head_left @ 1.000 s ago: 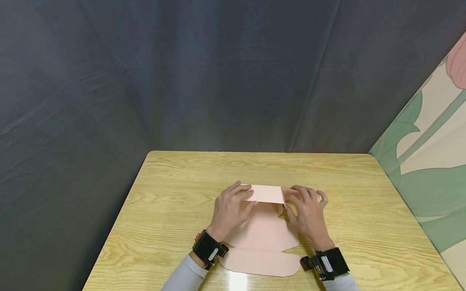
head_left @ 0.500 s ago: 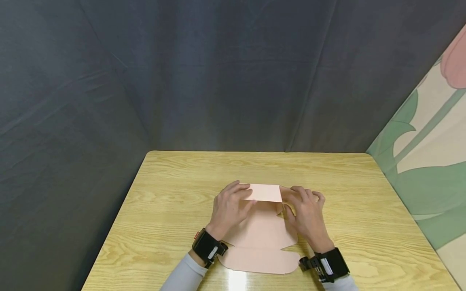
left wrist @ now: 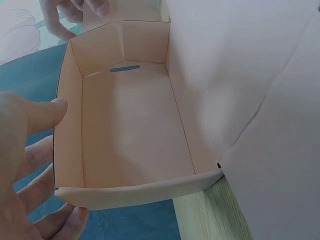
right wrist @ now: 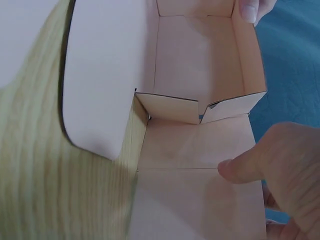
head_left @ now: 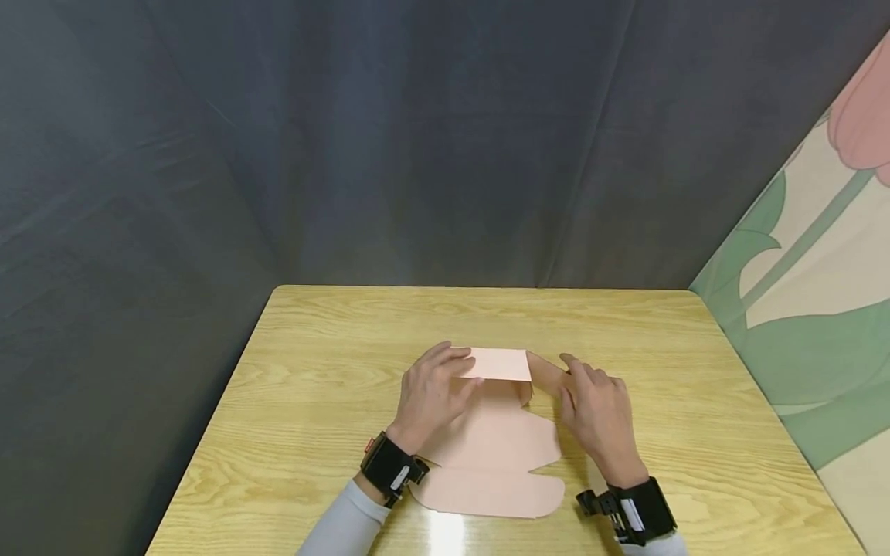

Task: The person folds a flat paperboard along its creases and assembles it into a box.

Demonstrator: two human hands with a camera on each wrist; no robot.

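A dark curtain (head_left: 417,147) hangs behind the surface (head_left: 334,340), a pale wood-grain top, and a cloth printed with tulips (head_left: 820,363) covers the right side. On the surface, toward its near edge and between the hands, is a pink cardboard mailer box (head_left: 480,425), partly folded. Its tray part is up on one side, the hollow facing the person, while the lid panel (head_left: 490,494) with its rounded corners reaches toward the near edge.

The left hand (head_left: 433,394) has a firm grip on the box's upper wall, thumb at the inner side and fingers spread over the outside. The right hand (head_left: 601,413) has its grip closed on the right side flap (right wrist: 200,192), thumb on the flap's upper face beside a crease (the fingertips beneath are mostly hidden). That flap sticks outward from the tray; two short tabs (right wrist: 170,108) are turned in across the same end. The opposite end wall (left wrist: 140,195) is folded up. Each wrist wears a black camera band (head_left: 392,467), just below a light grey sleeve (head_left: 348,519).
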